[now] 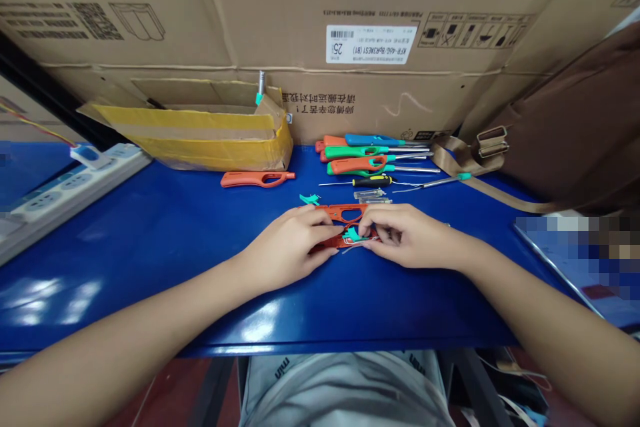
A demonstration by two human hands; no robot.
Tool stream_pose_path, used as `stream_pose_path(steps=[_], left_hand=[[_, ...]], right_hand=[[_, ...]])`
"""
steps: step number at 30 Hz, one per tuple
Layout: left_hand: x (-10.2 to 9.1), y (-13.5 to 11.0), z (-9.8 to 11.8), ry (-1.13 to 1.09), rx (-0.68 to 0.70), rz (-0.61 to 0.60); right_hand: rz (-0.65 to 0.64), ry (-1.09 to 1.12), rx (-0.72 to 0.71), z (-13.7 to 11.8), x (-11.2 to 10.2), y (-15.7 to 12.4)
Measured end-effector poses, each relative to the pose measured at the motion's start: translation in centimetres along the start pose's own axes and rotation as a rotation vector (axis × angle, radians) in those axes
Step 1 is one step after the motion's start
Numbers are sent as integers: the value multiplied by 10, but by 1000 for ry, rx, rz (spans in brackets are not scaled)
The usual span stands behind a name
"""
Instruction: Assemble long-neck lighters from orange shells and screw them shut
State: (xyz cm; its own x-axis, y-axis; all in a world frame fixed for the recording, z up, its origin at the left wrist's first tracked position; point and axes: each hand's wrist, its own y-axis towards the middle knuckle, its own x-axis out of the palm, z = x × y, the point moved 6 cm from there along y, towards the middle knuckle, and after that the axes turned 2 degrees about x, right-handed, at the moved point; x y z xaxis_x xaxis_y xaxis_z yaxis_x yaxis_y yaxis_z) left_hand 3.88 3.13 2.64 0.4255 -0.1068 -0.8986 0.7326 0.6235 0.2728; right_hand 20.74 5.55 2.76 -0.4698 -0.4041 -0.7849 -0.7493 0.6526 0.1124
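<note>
My left hand (295,240) is closed on the left end of an orange lighter shell half (331,242). Over that shell's right end my right hand (410,237) is curled, its fingertips at a teal trigger piece (353,234) and thin wires; its exact grip is partly hidden. Just behind the fingers lies another orange shell half (345,213) with a finger-loop hole. A loose teal part (310,199) sits beyond my left hand. Clear fuel tanks (369,193) lie behind the shells, near a yellow-and-black screwdriver (373,181).
Several stick lighters (357,165) are piled at the back. An orange lighter handle (257,179) lies by a yellow-taped carton (200,140). A metal lighter tube with wires (440,182) is near a brown strap (493,192). A power strip (75,190) stands left; a flat device (575,267) right.
</note>
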Motion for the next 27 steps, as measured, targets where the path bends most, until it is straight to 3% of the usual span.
stream_pose_path(steps=[4, 7, 13, 20, 27], left_hand=[[-1, 0, 2, -17, 15, 1], [-1, -1, 5, -33, 55, 20], [5, -2, 7, -1, 107, 4], [7, -1, 8, 35, 128, -4], [5, -3, 8, 12, 166, 59]], right_hand=[[-50, -24, -79, -6, 1, -3], [-14, -33, -84, -3, 2, -2], [75, -15, -1, 8, 2, 1], [45, 56, 186, 11, 0, 4], [52, 32, 143, 11, 0, 4]])
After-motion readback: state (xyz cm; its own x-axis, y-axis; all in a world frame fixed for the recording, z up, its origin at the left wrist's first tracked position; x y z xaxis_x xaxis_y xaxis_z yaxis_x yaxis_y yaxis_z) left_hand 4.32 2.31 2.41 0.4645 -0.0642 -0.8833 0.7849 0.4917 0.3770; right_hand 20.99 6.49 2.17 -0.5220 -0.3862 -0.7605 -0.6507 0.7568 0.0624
